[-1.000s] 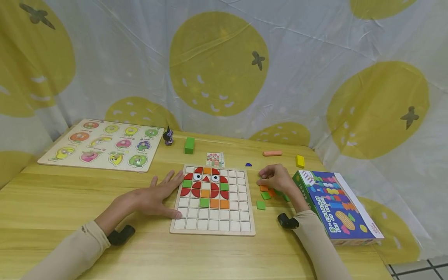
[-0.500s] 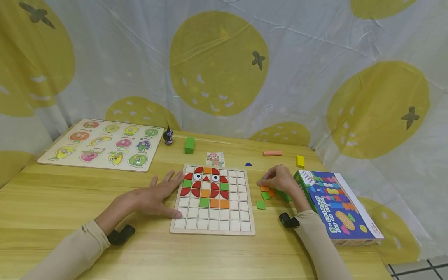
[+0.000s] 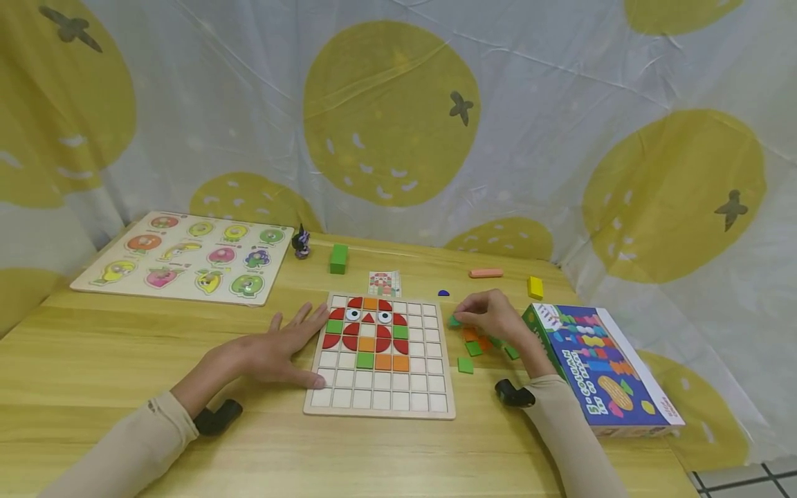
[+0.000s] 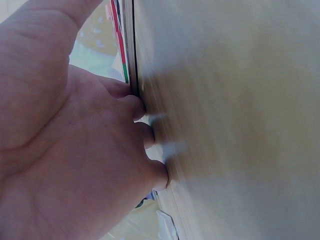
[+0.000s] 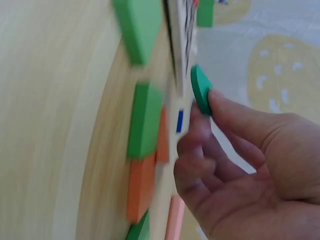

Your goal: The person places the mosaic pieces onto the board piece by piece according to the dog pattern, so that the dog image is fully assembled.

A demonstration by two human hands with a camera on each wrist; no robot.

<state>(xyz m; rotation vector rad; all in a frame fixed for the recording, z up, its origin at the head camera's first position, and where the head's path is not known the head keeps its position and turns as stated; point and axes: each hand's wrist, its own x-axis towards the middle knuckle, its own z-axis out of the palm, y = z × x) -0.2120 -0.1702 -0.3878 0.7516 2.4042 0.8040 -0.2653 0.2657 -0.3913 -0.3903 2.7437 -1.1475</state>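
One curved green piece (image 5: 200, 90) is clamped between thumb and fingers of my right grip (image 3: 493, 319), right of centre in the head view. Just below it I see green and orange square tiles (image 3: 465, 365) on the counter (image 3: 249, 456). My left grip (image 3: 268, 356), fingers spread apart, touches the left edge of the gridded wooden board (image 3: 380, 400) at lower centre.

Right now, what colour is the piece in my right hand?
The piece is bluish green, best seen in the right wrist view.
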